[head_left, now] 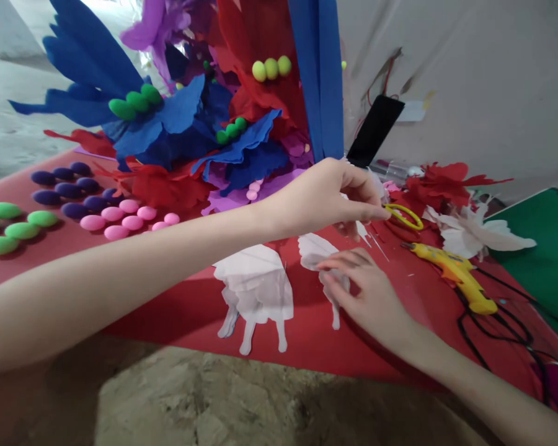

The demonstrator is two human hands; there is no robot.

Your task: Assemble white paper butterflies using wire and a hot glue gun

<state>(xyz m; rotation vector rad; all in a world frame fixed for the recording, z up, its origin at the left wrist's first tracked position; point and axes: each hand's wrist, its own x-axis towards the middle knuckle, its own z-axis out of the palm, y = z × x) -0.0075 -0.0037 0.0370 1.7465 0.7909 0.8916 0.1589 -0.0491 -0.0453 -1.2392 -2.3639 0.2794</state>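
My left hand point(330, 198) reaches across from the left and hangs just above the red sheet point(177, 310). Its fingers are pinched together on a small white paper piece point(363, 231), with the fingertips right beside a yellow scissors handle point(405, 216). Lower down, my right hand point(365, 288) lies flat with its fingers stretched out on a white paper petal point(317, 249). A larger stack of white paper petals point(256, 288) rests to the left of that hand.
A yellow glue gun point(462, 277) with a black cord lies at the right. Behind stand blue, red and purple paper flowers point(204, 124). Green point(21, 230), purple point(67, 186) and pink balls point(121, 218) sit in rows at the left. A black phone point(376, 129) leans on the wall.
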